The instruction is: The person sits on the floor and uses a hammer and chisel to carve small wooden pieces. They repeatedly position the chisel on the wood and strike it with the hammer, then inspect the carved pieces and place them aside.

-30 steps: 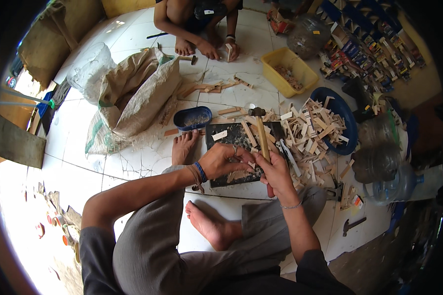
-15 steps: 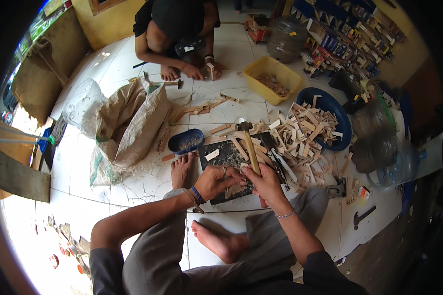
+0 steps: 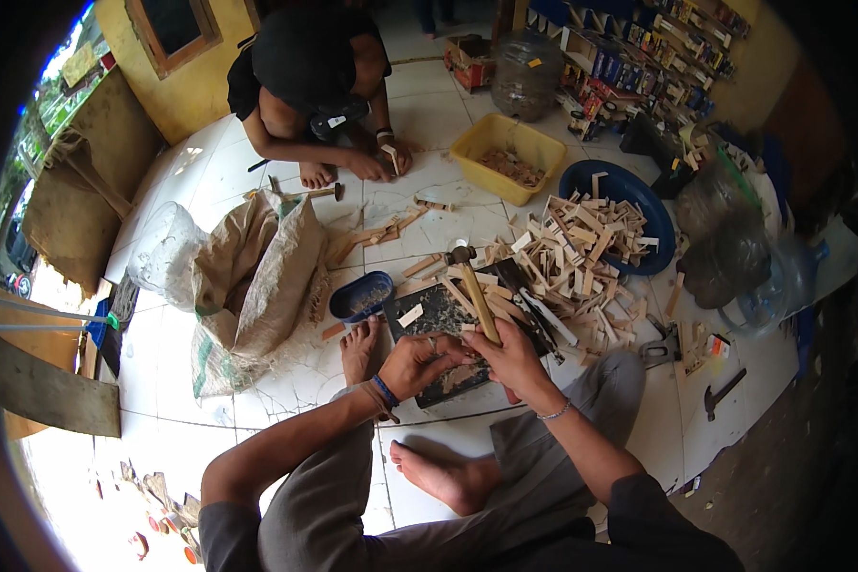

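Observation:
My right hand [image 3: 517, 367] is wrapped round a hammer [image 3: 477, 291] with a pale yellow handle and a dark head tilted up and away. The handle's red end shows below my fist. My left hand [image 3: 421, 366] is closed in a pinch close beside it, fingertips nearly meeting those of my right hand; what it pinches is too small or hidden to make out. Both hands are above a dark board [image 3: 448, 386] strewn with shavings. A small pale wood block [image 3: 410, 316] lies on the board, and wooden sticks [image 3: 505, 303] rest across its far right part.
Right of the board is a heap of wood pieces [image 3: 591, 238] spilling from a blue basin [image 3: 665, 205]. A small blue tub [image 3: 362, 297] and a sack [image 3: 257, 276] are on the left. Ahead, another person [image 3: 305, 86] crouches near a yellow tub [image 3: 505, 157]. Another hammer [image 3: 725, 393] lies right.
The view has shifted slightly, moving the whole scene within the picture. My hands keep nearly the same pose over the board, with the hammer still in my right hand.

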`<state>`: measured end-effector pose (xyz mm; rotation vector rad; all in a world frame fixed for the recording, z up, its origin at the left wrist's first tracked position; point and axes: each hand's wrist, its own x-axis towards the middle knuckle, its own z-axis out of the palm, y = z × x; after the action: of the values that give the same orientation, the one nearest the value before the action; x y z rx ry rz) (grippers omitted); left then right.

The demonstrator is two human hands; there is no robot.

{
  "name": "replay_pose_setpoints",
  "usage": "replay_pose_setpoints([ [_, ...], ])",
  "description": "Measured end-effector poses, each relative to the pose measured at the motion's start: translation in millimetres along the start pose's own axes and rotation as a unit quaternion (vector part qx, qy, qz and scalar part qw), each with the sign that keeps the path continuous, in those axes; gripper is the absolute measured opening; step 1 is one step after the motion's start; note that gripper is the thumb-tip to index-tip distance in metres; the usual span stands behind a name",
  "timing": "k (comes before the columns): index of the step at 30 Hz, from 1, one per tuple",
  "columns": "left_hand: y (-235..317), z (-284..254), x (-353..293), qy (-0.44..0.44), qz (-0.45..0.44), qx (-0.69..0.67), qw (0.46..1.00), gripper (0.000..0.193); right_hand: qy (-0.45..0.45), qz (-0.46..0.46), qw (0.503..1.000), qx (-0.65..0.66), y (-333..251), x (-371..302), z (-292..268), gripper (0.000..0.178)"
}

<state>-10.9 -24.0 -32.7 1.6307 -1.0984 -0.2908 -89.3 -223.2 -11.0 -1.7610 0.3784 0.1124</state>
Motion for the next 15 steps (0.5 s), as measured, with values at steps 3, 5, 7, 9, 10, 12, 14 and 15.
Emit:
replay_pose_setpoints([
  [3,1.9,-1.3,1.2,-0.006,0.005,0.008,1.0,0.015,-0.022,-0.012,0.999,-0.025,-0.2,-0.7,-2.5,0.026],
  [5,4.3,-2.5,1.0,-0.006,0.012,0.017,1.0,0.015,0.04,-0.15,0.985,-0.07,-3.7,-2.1,-4.7,0.028],
  [7,6.5,-3.0,0.8,-0.008,0.003,0.037,0.999,0.014,0.052,-0.185,0.977,-0.089,-8.7,-8.8,-13.0,0.03],
  [9,7.5,-3.7,1.4,-0.004,0.01,0.052,0.999,0.014,0.017,-0.119,0.989,-0.087,-14.6,-25.1,-35.5,0.033],
  [10,7.4,-3.8,1.7,-0.003,0.017,0.058,0.998,0.013,0.019,-0.147,0.97,-0.191,-17.6,-34.5,-46.7,0.032],
  [12,6.7,-3.5,1.5,-0.004,0.017,0.06,0.998,0.013,0.038,-0.232,0.942,-0.24,-20.5,-55.1,-60.4,0.036],
  [14,5.0,-3.5,1.2,-0.006,0.014,0.052,0.999,0.013,0.026,-0.279,0.914,-0.292,-21.8,-74.3,-70.8,0.043],
  [15,4.2,-2.5,1.4,-0.004,0.012,0.048,0.999,0.013,0.009,-0.282,0.904,-0.322,-22.3,-83.2,-75.5,0.047],
])
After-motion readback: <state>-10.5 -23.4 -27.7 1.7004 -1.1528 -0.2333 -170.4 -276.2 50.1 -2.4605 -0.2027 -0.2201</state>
